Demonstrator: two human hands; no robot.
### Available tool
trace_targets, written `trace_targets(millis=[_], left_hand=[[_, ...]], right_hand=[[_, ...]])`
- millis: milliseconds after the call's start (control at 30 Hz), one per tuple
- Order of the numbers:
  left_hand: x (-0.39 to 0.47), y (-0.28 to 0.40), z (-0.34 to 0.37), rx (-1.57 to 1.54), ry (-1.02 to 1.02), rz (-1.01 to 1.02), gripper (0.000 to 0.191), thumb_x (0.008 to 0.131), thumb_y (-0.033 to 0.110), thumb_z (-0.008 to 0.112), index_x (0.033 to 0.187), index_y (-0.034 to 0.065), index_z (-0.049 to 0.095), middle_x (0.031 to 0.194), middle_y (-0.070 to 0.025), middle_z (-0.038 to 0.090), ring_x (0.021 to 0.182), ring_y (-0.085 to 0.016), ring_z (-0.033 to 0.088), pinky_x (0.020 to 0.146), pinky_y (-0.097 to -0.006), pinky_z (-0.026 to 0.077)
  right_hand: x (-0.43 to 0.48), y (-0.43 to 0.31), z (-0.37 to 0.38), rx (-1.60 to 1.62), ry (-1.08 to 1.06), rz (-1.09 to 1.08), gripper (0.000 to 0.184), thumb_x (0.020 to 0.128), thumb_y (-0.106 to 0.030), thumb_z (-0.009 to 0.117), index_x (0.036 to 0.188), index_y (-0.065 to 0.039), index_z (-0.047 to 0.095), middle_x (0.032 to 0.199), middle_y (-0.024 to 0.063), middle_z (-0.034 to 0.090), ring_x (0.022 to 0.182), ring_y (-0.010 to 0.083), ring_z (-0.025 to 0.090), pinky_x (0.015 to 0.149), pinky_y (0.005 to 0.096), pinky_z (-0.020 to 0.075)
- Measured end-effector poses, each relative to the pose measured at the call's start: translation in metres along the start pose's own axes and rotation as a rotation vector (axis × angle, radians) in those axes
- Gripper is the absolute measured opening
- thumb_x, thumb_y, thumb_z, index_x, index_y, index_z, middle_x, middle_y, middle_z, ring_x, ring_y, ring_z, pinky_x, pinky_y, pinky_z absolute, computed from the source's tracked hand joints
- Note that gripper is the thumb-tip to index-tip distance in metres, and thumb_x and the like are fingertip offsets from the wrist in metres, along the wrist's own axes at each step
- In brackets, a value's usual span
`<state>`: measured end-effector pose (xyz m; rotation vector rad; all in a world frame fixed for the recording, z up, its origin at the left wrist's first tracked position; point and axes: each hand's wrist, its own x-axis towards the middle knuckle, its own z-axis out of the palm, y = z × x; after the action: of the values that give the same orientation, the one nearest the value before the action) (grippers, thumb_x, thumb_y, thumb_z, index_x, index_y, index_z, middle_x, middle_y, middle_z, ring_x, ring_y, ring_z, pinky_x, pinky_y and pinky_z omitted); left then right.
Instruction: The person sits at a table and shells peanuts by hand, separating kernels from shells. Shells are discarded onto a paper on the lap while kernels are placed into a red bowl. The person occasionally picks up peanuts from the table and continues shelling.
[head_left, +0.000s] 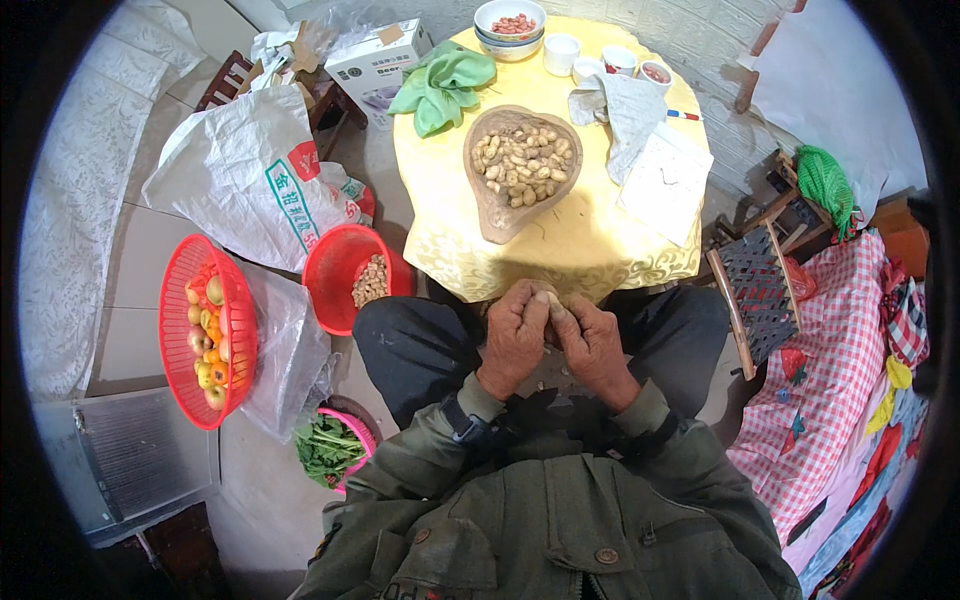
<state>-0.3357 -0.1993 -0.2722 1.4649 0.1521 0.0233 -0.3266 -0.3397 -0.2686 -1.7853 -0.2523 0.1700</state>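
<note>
My left hand and my right hand meet in front of my lap, just off the near edge of the round table. Between their thumbs and fingertips is a small pale piece, apparently an unshelled peanut, mostly hidden by the fingers. Beyond them on the table lies a gourd-shaped wooden tray holding many peanuts in the shell. Reddish shelled peanut kernels fill part of a white bowl stacked on others at the far edge. More kernels sit in a small cup at the far right.
A yellow tablecloth covers the table, with a green cloth, a grey cloth and papers. To my left stand a red bucket with peanut shells and a red fruit basket. A woven-seat stool is at right.
</note>
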Motion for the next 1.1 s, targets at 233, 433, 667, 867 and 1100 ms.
trace_targets(millis=[233,433,667,867,1100], left_hand=[[-0.004,0.000,0.004,0.173,0.029,0.158,0.016,0.101,0.008,0.051,0.104,-0.0021,0.063,0.080,-0.0130,0.064,0.070,-0.018,0.061,0.065,-0.0336,0.051],[-0.006,-0.009,0.005,0.136,0.052,0.188,0.016,0.096,0.001,0.050,0.104,-0.0024,0.064,0.082,-0.0106,0.064,0.073,-0.015,0.060,0.067,-0.0311,0.052],[-0.001,-0.004,-0.020,0.113,-0.150,0.022,0.018,0.093,-0.002,0.050,0.104,-0.0031,0.064,0.087,-0.0079,0.066,0.082,-0.013,0.060,0.074,-0.0290,0.051],[0.005,0.004,-0.029,0.076,-0.135,0.038,0.017,0.101,0.010,0.056,0.105,-0.0034,0.067,0.089,-0.0067,0.066,0.083,-0.013,0.060,0.075,-0.0285,0.050],[-0.005,-0.003,-0.001,0.342,0.026,0.258,0.018,0.104,0.013,0.056,0.101,-0.0035,0.064,0.086,-0.0153,0.061,0.076,-0.029,0.060,0.067,-0.0385,0.048]], right_hand=[[-0.002,-0.003,0.008,-0.053,0.073,0.009,0.031,0.104,-0.023,0.056,0.084,0.001,0.054,0.068,0.0250,0.055,0.060,0.0436,0.059,0.053,0.0455,0.0433],[-0.001,0.001,0.011,-0.100,0.075,-0.104,0.031,0.106,-0.026,0.052,0.088,-0.001,0.056,0.067,0.0185,0.054,0.057,0.0371,0.056,0.052,0.0421,0.0419],[0.003,0.000,-0.010,0.736,-0.274,0.479,0.039,0.108,-0.039,0.050,0.080,-0.012,0.050,0.065,-0.0076,0.038,0.053,0.0047,0.033,0.047,0.0248,0.0255],[0.003,0.003,-0.008,0.777,-0.274,0.546,0.042,0.108,-0.040,0.049,0.077,-0.012,0.048,0.057,-0.0061,0.035,0.044,0.0063,0.028,0.041,0.0247,0.0228],[-0.007,-0.001,0.011,0.754,-0.118,0.526,0.040,0.109,-0.038,0.048,0.078,-0.012,0.050,0.062,-0.0077,0.040,0.050,0.0044,0.033,0.045,0.0241,0.0256]])
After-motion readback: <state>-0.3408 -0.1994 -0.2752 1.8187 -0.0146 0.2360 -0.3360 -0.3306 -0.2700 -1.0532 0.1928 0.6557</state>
